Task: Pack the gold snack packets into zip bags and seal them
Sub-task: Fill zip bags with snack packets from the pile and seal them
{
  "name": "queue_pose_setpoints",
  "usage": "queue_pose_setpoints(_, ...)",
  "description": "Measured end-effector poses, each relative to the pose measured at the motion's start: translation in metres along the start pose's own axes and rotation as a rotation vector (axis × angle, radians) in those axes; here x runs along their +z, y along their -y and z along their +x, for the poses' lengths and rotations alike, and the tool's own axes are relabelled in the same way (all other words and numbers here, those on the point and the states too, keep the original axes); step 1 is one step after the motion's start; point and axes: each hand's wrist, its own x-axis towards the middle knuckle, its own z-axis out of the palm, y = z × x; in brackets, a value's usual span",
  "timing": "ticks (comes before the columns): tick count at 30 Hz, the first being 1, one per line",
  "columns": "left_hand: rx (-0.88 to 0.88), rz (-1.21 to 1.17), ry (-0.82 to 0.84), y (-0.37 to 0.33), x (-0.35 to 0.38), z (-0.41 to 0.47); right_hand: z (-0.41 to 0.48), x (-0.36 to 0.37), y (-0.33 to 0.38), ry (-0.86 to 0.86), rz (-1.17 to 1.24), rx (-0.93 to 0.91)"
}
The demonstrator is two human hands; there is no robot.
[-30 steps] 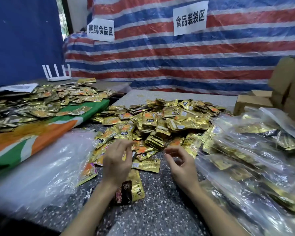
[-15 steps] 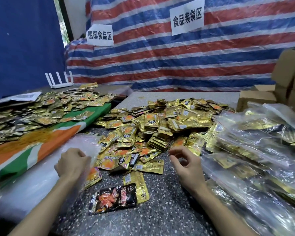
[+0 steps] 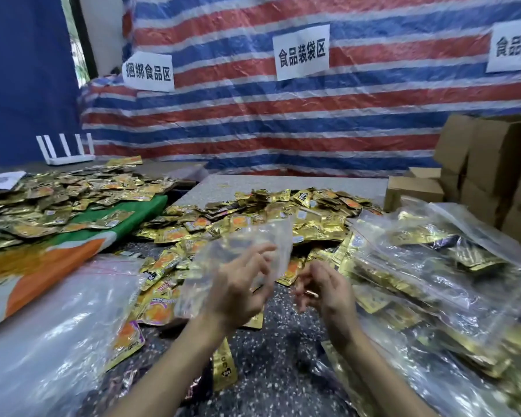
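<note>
My left hand (image 3: 238,293) holds an empty clear zip bag (image 3: 247,248) up above the dark speckled table (image 3: 277,362). The bag is blurred and stands roughly upright in front of the gold snack packets (image 3: 283,215), which lie in a wide heap across the middle of the table. My right hand (image 3: 322,290) hovers just right of the bag with its fingers loosely curled, holding nothing that I can make out. A stack of empty zip bags (image 3: 57,326) lies at the near left. Filled zip bags (image 3: 433,266) with gold packets inside are piled on the right.
A second spread of gold packets (image 3: 57,200) covers a green, orange and white sheet (image 3: 42,266) on the left. Cardboard boxes (image 3: 487,164) stand at the far right. A white router (image 3: 66,149) sits at the back left. A striped tarp (image 3: 283,115) with paper signs hangs behind.
My left hand took a clear bag from the stack at the left and brought it up to the middle. My right hand stayed near the centre, fingers curled.
</note>
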Motion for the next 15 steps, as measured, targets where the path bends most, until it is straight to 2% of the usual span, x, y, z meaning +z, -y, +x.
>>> queue_pose_setpoints(4,0.103,-0.126,0.023,-0.013,0.040,-0.028,0.006,-0.006,-0.006,-0.037,-0.119,0.072)
queue_pose_setpoints(7,0.060,-0.152,0.036,-0.005,0.042,-0.035,0.008,-0.007,-0.010,-0.055,-0.150,0.157)
queue_pose_setpoints(9,-0.105,-0.288,0.096,-0.005,0.037,-0.039,0.008,-0.008,-0.009,-0.031,-0.165,0.183)
queue_pose_setpoints(13,-0.683,-0.850,0.095,-0.011,0.030,-0.039,0.006,-0.008,-0.008,0.134,-0.147,0.228)
queue_pose_setpoints(15,-0.771,-0.897,0.099,-0.010,0.030,-0.036,0.004,-0.006,-0.007,0.238,-0.184,0.231)
